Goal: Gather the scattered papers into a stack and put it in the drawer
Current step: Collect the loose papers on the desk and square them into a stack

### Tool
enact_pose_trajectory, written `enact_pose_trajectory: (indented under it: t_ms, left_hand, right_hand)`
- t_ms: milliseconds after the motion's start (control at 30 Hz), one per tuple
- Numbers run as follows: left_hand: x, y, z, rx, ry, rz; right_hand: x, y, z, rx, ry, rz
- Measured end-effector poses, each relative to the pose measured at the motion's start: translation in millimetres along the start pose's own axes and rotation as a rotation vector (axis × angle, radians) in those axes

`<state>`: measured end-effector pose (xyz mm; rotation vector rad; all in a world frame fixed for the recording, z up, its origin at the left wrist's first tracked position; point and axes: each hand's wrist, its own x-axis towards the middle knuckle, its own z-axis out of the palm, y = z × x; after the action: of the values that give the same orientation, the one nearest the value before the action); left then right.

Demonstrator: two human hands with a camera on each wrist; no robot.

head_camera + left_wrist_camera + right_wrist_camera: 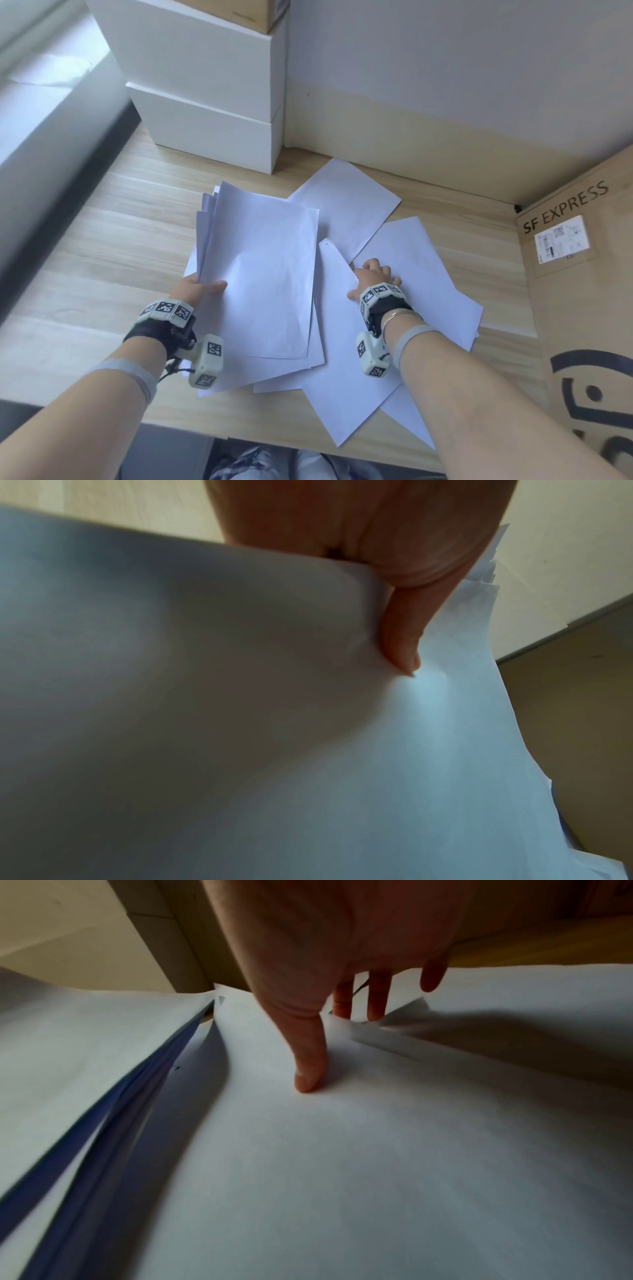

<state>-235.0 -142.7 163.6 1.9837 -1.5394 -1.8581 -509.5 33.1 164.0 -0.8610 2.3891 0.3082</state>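
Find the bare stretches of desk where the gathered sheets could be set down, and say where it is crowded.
Free: the wooden desk left of the held stack, reaching back to the white drawer unit. Crowded: centre and right, where loose sheets overlap under the right hand up to the SF Express box.

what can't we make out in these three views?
- Left hand fingers: hidden under the gathered stack in head and left wrist views; only the thumb shows.
- Sheet count: overlapping loose sheets hide each other.
- Label on the cardboard box: print too small.
- Drawer: no open one visible.
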Motion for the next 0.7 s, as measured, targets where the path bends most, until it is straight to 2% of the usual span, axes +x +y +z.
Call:
enact_pose_trajectory:
  t_ms: [133, 267, 367, 467, 700]
  left_hand:
    - [2, 0, 5, -0.026, -0.012, 0.007]
    - [2, 2, 11, -0.050, -0.025, 0.033]
    - [1, 6, 17, -0.066, -0.045, 0.042]
    - [1, 10, 21, -0.067, -0.055, 0.050]
    - [4, 13, 36, -0.062, -0.040, 0.045]
  right_hand:
    - [2, 1, -8, -0.060, 0.017, -0.038]
    - [3, 9, -10, 0.138, -0.056, -0.112]
    - [1, 15, -10, 0.198, -0.064, -0.128]
    - [0, 25, -16, 0.220, -0.042, -0.085]
    - [-2, 76, -27, 0.439, 0.144, 0.062]
